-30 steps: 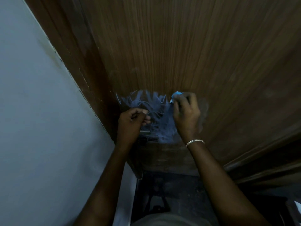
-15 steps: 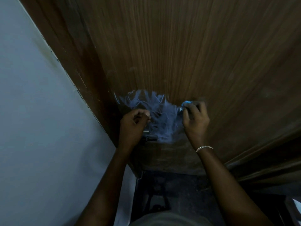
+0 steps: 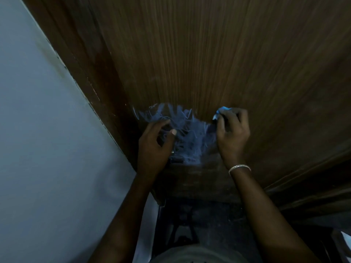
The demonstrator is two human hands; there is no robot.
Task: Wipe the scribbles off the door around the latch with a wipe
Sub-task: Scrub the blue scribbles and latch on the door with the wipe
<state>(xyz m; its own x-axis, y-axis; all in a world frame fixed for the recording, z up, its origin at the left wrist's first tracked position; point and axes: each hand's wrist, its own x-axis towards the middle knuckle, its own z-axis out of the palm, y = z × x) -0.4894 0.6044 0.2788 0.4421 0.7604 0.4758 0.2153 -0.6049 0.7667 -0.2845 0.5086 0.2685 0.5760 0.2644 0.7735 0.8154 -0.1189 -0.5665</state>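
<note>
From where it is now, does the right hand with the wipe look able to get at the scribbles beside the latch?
Probably yes. The right hand holds the wipe at the right edge of the scribbles, nothing between. Only the left hand covers their left part.

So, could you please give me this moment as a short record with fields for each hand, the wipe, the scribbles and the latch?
left hand: at the latch, fingers curled, nothing visibly held
right hand: grip closed on the wipe, pressed to the door
wipe: blue, bunched, only an edge showing above the fingers
scribbles: pale blue, still covering the wood between the hands
latch: mostly hidden by the left hand
wall: grey, left of the door
</note>
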